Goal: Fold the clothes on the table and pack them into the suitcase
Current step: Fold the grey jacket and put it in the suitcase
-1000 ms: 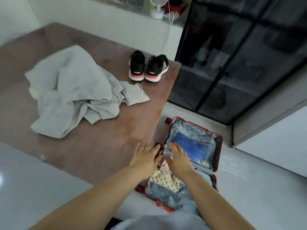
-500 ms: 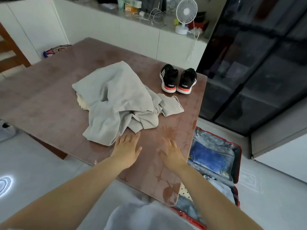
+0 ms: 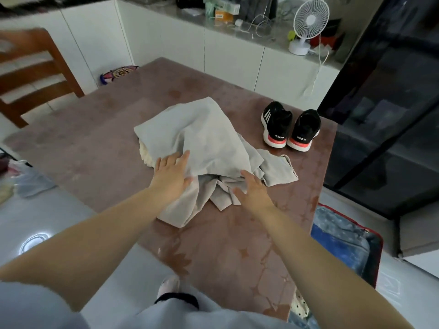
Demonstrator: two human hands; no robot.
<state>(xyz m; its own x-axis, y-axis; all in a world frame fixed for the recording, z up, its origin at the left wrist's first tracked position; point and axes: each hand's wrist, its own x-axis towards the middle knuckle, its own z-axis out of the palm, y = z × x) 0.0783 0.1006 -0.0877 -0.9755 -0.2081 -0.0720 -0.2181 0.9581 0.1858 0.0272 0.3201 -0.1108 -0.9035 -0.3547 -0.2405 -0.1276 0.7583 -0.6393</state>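
Observation:
A crumpled light grey garment (image 3: 209,141) lies in a heap on the brown table (image 3: 99,148). A cream-coloured item (image 3: 146,155) peeks out under its left edge. My left hand (image 3: 172,173) rests on the heap's left side with fingers spread and straight. Over the garment's bunched front folds, my right hand (image 3: 253,189) is spread flat, touching the cloth. The open red suitcase (image 3: 377,245) stands on the floor at the table's right, showing a blue pouch (image 3: 342,250) and a dotted cloth (image 3: 300,307) inside.
A pair of black sneakers (image 3: 288,128) sits on the table's far right corner. A wooden chair (image 3: 35,74) stands at the left. A white fan (image 3: 307,24) is on the counter behind. Dark glass cabinet doors (image 3: 389,103) rise at the right.
Both hands left the suitcase, crossed the table and now lie on the grey garment. The view swung up and left from the suitcase to the table.

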